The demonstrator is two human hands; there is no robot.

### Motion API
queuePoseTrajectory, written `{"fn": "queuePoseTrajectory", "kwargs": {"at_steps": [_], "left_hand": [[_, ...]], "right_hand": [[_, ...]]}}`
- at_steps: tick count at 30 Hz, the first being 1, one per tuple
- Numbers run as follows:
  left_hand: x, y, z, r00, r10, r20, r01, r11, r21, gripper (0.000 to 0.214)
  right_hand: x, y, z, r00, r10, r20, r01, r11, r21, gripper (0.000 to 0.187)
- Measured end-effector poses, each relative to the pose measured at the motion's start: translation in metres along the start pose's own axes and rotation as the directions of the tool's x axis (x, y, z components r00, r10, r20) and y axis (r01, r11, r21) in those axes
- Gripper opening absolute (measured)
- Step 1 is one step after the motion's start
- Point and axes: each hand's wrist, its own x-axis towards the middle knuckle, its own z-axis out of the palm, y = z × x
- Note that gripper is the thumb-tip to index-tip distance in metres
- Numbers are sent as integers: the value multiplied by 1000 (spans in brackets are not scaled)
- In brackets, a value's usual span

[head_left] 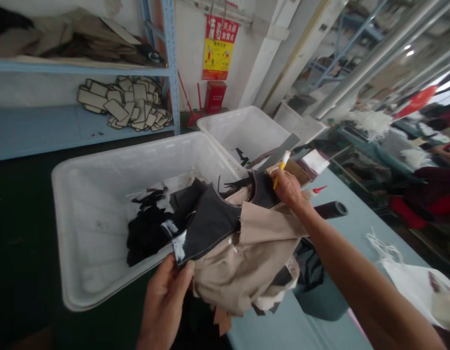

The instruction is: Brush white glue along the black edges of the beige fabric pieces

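My left hand (164, 294) pinches the lower left corner of a sewn fabric piece, part dark grey (213, 223) and part beige (243, 272). A white smeared-looking patch (180, 246) lies at that corner. My right hand (287, 187) is closed at the far right end of the same piece. A slim yellow tool with a white end (281, 169) sticks up from its fingers; its exact kind is unclear. The beige cloth hangs down between both hands, over the bin's edge and the table's edge.
A white plastic bin (89, 184) holds black scraps (148, 228); a second bin (246, 126) stands behind. On the blue-green table (272, 325) lie a dark roll (332, 210), a red-tipped bottle (314, 192) and a white bag (418, 282). Blue shelving (171, 63) is at left.
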Motion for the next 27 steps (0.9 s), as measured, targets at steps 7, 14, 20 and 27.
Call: {"fn": "queuePoseTrajectory", "kwargs": {"at_steps": [7, 14, 20, 27], "left_hand": [[0, 6, -4, 996, 84, 31, -88, 981, 175, 48], [8, 1, -4, 987, 152, 46, -159, 954, 256, 45], [10, 0, -9, 990, 140, 8, -137, 953, 272, 57], [24, -15, -18, 999, 36, -28, -28, 969, 246, 77]], "right_hand": [[1, -3, 19, 999, -8, -32, 10, 998, 63, 27], [-1, -24, -2, 985, 27, -171, 9, 978, 208, 18], [-30, -48, -37, 953, 53, -297, 56, 936, 346, 9], [-83, -53, -62, 904, 135, -405, 33, 924, 382, 2]]}}
